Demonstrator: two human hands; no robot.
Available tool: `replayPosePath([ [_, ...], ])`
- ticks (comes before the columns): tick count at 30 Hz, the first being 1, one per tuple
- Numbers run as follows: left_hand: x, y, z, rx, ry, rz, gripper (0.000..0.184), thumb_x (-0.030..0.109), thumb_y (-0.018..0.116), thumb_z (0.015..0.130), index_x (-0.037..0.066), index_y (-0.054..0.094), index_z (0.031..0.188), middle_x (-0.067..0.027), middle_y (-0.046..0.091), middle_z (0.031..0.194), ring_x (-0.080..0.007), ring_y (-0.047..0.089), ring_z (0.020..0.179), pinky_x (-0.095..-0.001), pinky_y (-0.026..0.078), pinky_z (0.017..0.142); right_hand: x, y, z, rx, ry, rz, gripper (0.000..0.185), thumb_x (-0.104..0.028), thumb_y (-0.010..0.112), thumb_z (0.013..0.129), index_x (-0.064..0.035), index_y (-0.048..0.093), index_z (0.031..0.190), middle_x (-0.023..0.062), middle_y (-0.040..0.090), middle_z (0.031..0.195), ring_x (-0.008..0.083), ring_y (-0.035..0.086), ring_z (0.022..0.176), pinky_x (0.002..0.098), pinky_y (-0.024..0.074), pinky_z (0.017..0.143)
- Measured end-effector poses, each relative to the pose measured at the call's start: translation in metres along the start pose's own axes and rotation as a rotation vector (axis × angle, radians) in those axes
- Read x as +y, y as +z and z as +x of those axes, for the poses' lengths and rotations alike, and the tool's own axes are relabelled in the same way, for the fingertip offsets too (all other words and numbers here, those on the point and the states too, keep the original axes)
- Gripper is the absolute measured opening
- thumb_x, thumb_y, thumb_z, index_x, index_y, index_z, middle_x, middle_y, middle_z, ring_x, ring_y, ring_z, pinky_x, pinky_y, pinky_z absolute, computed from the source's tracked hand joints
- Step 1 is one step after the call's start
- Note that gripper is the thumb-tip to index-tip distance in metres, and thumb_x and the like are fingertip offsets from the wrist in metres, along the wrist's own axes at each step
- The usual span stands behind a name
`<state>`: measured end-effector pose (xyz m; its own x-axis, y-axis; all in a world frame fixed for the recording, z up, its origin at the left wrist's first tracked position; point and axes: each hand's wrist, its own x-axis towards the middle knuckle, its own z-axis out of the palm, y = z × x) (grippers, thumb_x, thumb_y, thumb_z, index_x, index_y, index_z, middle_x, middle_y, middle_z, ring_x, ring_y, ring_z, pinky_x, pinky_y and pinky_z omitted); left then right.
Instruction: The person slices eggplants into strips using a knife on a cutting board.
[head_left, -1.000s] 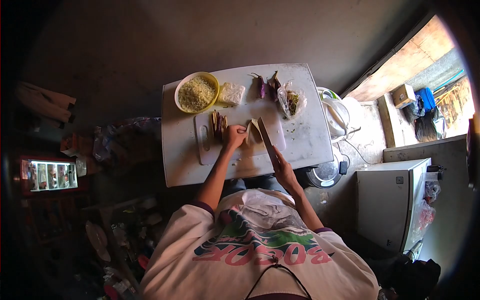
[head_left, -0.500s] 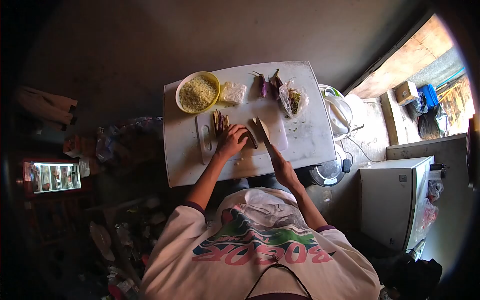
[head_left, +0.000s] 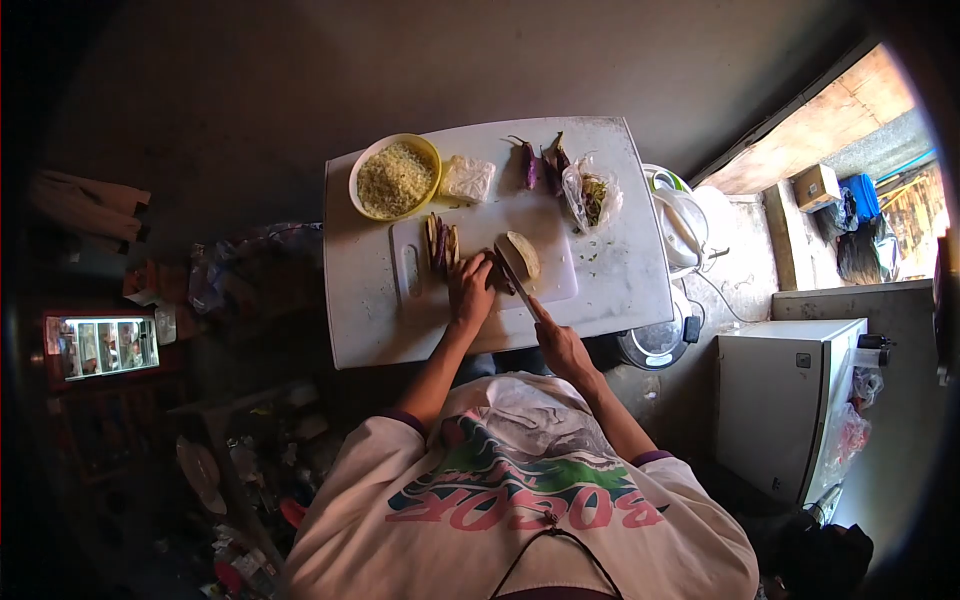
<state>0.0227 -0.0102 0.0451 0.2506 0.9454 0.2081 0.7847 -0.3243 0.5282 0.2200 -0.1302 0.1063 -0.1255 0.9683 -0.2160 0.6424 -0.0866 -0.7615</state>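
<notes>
My left hand (head_left: 472, 294) is closed over a dark eggplant piece (head_left: 507, 284) on the white cutting board (head_left: 552, 285), hiding most of it. In my right hand (head_left: 564, 352) is the handle of a knife (head_left: 516, 273), its blade slanting up and left against that piece, close to my left fingertips. Just right of the blade lies a pale, cut-side-up eggplant half (head_left: 524, 254). Several cut eggplant strips (head_left: 440, 240) lie together beyond my left hand, near the board's handle slot.
Behind the board stand a yellow bowl (head_left: 436, 168) of pale chopped food and a white wrapped block (head_left: 468, 180). Whole purple eggplants (head_left: 529, 165) and a clear plastic bag (head_left: 597, 197) with greenish bits lie at the back right. A rice cooker (head_left: 655, 345) stands beside the table (head_left: 352, 330).
The knife has moved left, off the pale eggplant half and onto the piece under my left hand. My left hand has turned more upright and its fingers have drawn in.
</notes>
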Motion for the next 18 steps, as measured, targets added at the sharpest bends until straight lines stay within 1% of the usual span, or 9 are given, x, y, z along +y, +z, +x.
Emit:
replayPosePath([
  [3, -0.004, 0.0, 0.0, -0.028, -0.008, 0.012, 0.053, -0.002, 0.075, 0.066, 0.001, 0.067, 0.119, -0.0131, 0.06, 0.132, -0.0339, 0.053, 0.122, -0.0425, 0.041, 0.108, 0.003, 0.003, 0.001, -0.002, -0.004, -0.012, 0.061, -0.016, 0.045, 0.1, -0.0251, 0.027, 0.158, 0.0249, 0.062, 0.066, 0.0436, 0.062, 0.06, 0.055, 0.0469, 0.06],
  [5, -0.004, 0.001, -0.001, -0.047, -0.013, 0.022, 0.053, -0.002, 0.075, 0.067, 0.001, 0.067, 0.119, -0.0139, 0.059, 0.134, -0.0339, 0.054, 0.123, -0.0424, 0.042, 0.108, -0.003, -0.002, -0.001, -0.032, 0.021, -0.084, 0.061, -0.016, 0.045, 0.101, -0.0249, 0.026, 0.158, 0.0247, 0.062, 0.067, 0.0438, 0.063, 0.061, 0.0556, 0.0471, 0.061],
  [8, -0.007, 0.006, -0.001, -0.067, -0.062, -0.04, 0.053, -0.002, 0.075, 0.067, 0.0, 0.067, 0.12, -0.0146, 0.058, 0.138, -0.034, 0.055, 0.124, -0.0416, 0.044, 0.107, 0.004, 0.002, 0.0, -0.006, -0.016, -0.051, 0.061, -0.017, 0.045, 0.101, -0.0249, 0.026, 0.158, 0.0244, 0.062, 0.066, 0.044, 0.062, 0.06, 0.0552, 0.0473, 0.06],
  [11, -0.003, 0.003, 0.0, -0.112, -0.091, -0.011, 0.052, -0.003, 0.074, 0.068, -0.002, 0.067, 0.119, -0.0156, 0.057, 0.14, -0.0341, 0.056, 0.125, -0.0412, 0.046, 0.105, -0.006, -0.007, 0.0, -0.045, 0.022, -0.079, 0.061, -0.017, 0.045, 0.1, -0.0247, 0.026, 0.158, 0.0245, 0.062, 0.066, 0.0443, 0.062, 0.059, 0.0555, 0.0469, 0.058],
  [14, -0.003, 0.005, -0.001, -0.115, -0.079, 0.01, 0.052, -0.006, 0.072, 0.067, -0.003, 0.067, 0.118, -0.0176, 0.058, 0.137, -0.0352, 0.057, 0.123, -0.0415, 0.047, 0.105, -0.002, -0.005, 0.002, -0.019, -0.014, -0.088, 0.06, -0.016, 0.044, 0.101, -0.0245, 0.026, 0.158, 0.0246, 0.061, 0.066, 0.0448, 0.061, 0.058, 0.0563, 0.0459, 0.056],
  [16, -0.005, 0.013, 0.0, 0.036, 0.004, 0.008, 0.036, -0.005, 0.07, 0.067, 0.0, 0.07, 0.103, -0.0145, 0.067, 0.12, -0.0358, 0.061, 0.108, -0.0447, 0.046, 0.098, -0.005, -0.006, 0.001, -0.034, 0.013, -0.088, 0.06, -0.016, 0.043, 0.101, -0.0247, 0.025, 0.158, 0.0246, 0.061, 0.066, 0.0454, 0.061, 0.058, 0.0568, 0.0454, 0.056],
  [17, -0.007, 0.016, 0.0, 0.036, 0.001, 0.01, 0.036, -0.005, 0.07, 0.067, 0.0, 0.07, 0.103, -0.0145, 0.067, 0.12, -0.0358, 0.061, 0.108, -0.0447, 0.046, 0.098, -0.006, -0.005, 0.002, -0.049, 0.036, -0.09, 0.06, -0.015, 0.042, 0.101, -0.0248, 0.025, 0.158, 0.0245, 0.061, 0.065, 0.0459, 0.06, 0.058, 0.0574, 0.0449, 0.055],
  [18, -0.006, 0.015, 0.003, 0.045, 0.015, -0.002, 0.034, -0.005, 0.07, 0.067, 0.0, 0.07, 0.101, -0.0143, 0.067, 0.115, -0.0356, 0.061, 0.106, -0.0448, 0.047, 0.096, -0.007, -0.005, 0.003, -0.054, 0.035, -0.09, 0.06, -0.015, 0.042, 0.101, -0.0248, 0.025, 0.158, 0.0245, 0.061, 0.065, 0.0459, 0.06, 0.058, 0.0574, 0.0449, 0.055],
])
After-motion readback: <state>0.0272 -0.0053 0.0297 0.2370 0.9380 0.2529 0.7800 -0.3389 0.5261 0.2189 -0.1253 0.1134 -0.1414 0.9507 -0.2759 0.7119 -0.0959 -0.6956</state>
